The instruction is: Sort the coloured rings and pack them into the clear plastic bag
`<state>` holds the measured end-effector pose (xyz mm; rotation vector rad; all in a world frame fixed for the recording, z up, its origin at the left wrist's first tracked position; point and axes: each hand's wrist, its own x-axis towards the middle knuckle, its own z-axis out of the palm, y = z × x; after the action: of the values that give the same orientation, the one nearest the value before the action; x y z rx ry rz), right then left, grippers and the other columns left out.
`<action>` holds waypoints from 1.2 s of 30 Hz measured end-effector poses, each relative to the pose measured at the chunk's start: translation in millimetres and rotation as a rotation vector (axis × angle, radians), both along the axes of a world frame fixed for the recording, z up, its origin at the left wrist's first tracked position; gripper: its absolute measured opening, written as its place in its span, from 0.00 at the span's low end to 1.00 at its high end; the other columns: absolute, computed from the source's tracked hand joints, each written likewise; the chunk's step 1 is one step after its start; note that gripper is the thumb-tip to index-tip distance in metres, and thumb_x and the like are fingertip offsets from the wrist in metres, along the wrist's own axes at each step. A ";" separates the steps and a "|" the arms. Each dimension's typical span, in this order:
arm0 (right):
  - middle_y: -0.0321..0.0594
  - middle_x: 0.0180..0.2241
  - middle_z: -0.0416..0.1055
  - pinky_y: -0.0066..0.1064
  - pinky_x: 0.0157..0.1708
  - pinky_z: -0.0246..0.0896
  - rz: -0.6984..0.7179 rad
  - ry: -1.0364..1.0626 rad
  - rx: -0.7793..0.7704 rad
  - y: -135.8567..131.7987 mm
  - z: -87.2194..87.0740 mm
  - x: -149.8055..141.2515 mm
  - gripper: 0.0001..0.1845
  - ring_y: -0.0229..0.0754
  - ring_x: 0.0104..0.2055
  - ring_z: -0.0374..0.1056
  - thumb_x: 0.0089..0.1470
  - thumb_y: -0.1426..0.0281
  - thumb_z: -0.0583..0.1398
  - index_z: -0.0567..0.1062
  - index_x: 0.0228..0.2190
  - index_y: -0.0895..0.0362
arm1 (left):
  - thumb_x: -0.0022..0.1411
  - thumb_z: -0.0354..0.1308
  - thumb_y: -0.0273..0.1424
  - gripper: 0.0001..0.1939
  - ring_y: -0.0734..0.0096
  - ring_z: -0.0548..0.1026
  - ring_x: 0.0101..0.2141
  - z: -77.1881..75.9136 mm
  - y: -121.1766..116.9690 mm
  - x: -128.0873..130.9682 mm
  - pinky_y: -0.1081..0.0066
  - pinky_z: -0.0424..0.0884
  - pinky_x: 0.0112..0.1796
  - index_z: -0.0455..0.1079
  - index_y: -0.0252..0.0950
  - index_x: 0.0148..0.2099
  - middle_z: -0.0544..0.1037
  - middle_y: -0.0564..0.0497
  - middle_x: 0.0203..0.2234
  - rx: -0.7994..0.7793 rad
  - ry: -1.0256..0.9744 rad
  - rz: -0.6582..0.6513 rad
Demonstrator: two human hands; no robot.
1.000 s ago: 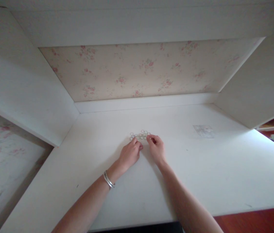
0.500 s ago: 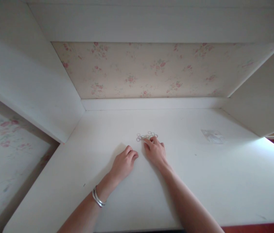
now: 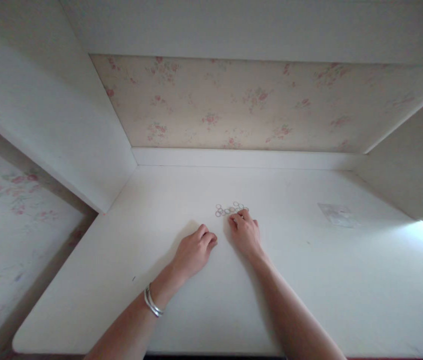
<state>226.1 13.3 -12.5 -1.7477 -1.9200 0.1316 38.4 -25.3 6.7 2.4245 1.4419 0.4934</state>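
Several small thin rings point(image 3: 226, 211) lie in a loose cluster on the white desktop point(image 3: 181, 192). My right hand point(image 3: 246, 234) is at the near right side of the cluster and covers part of it. Its thumb and forefinger are closed together by the nearest rings; what is between them is too small to make out. To the left and nearer to me, my left hand point(image 3: 193, 252) rests on the desktop with its fingers curled in a pinch. A sliver of a small ring seems to show at those fingertips. A silver bangle circles my left wrist.
A clear plastic bag point(image 3: 338, 215) lies flat to the right. One small dark sliver point(image 3: 134, 278) is left of my left forearm. White panels stand at both sides, and a flowered wall point(image 3: 211, 105) with a white ledge closes the back.
My right forefinger, stretched over the rings before, is now drawn back and closed with the thumb. The left hand keeps its pinch. The whole view has shifted slightly.
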 end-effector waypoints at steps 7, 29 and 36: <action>0.41 0.36 0.65 0.32 0.36 0.58 -0.029 0.251 0.070 2.3 -9.0 9.6 0.13 0.39 0.34 0.64 0.57 0.66 0.52 0.75 0.36 0.53 | 0.67 0.44 0.33 0.13 0.72 0.72 0.34 -1.9 0.9 0.4 0.73 0.68 0.35 0.70 0.40 0.42 0.70 0.50 0.36 0.000 0.021 -0.009; 0.38 0.33 0.66 0.26 0.34 0.58 0.482 0.124 0.005 -32.8 4.8 -10.7 0.13 0.34 0.32 0.63 0.61 0.67 0.51 0.76 0.36 0.51 | 0.59 0.52 0.29 0.09 0.73 0.68 0.31 -4.3 26.1 -25.3 0.73 0.65 0.34 0.72 0.38 0.39 0.70 0.52 0.31 -0.125 -0.370 0.178; 0.37 0.33 0.66 0.25 0.34 0.57 0.505 0.074 -0.020 -32.8 4.1 -11.9 0.12 0.34 0.32 0.63 0.60 0.68 0.52 0.76 0.36 0.51 | 0.60 0.51 0.32 0.09 0.73 0.68 0.30 -6.1 26.6 -25.1 0.73 0.65 0.34 0.72 0.39 0.38 0.71 0.52 0.32 -0.129 -0.350 0.179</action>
<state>214.2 -19.5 -8.4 -1.2146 -2.2681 0.3914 13.3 1.3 0.6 1.9973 1.4880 0.7933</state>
